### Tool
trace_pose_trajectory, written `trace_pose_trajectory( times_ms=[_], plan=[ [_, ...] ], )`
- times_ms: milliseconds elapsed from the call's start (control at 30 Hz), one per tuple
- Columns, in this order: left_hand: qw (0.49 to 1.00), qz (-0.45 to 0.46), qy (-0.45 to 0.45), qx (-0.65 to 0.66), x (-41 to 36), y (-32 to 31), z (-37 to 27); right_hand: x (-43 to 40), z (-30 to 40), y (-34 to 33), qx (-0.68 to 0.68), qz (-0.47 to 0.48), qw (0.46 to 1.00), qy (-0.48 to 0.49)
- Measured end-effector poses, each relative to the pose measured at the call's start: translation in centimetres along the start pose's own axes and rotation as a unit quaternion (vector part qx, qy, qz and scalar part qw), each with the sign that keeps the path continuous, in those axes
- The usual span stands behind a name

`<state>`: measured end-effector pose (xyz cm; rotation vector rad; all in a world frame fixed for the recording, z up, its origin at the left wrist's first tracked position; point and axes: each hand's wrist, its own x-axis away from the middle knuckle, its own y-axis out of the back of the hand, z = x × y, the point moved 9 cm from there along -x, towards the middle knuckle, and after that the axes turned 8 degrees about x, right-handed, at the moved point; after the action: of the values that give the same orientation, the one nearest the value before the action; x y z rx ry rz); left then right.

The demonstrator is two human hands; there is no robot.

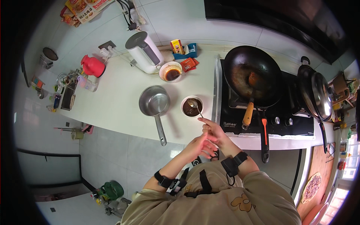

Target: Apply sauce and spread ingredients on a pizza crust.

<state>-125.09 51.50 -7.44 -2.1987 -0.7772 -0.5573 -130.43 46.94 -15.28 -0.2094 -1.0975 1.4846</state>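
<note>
My right hand [213,130] grips the handle end of a metal spoon [193,103]. The spoon's head rests at the dark brown sauce [191,111] in a small white bowl [182,109] near the hob's left edge. Just beside my right hand and wrist, my left hand [200,144] has its fingers apart and holds nothing; I cannot tell whether the two hands touch. To the left of the bowl stands a steel saucepan [152,101], its handle pointing toward me. Farther back, a larger bowl [162,75] holds reddish-brown liquid and a utensil.
On the right, a black wok [237,64] with a wooden-handled spatula [248,114] sits on the gas hob [270,128]; a lidded pan [306,84] stands beyond. A white electric kettle [140,56], red sachets [189,64] and a red jug [92,66] occupy the counter [118,98].
</note>
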Motion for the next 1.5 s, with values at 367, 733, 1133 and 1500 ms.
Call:
trace_pose_trajectory(
  times_ms=[367,733,1133,1500],
  plan=[
    [0.992,-0.113,-0.003,0.062,10.1,11.7,8.1,2.7,5.2,-2.2,0.674,-0.362,0.581,0.279],
    [0.987,-0.134,-0.02,0.08,14.8,15.7,11.6,3.3,5.0,-4.0,0.752,-0.377,0.455,0.291],
    [0.991,-0.116,-0.008,0.062,14.5,16.4,11.5,1.6,3.5,1.1,0.42,-0.31,0.82,0.233],
    [0.997,-0.06,0.036,-0.012,8.9,10.9,12.8,7.4,-2.9,0.2,0.007,-0.007,1.0,0.007]
  ],
)
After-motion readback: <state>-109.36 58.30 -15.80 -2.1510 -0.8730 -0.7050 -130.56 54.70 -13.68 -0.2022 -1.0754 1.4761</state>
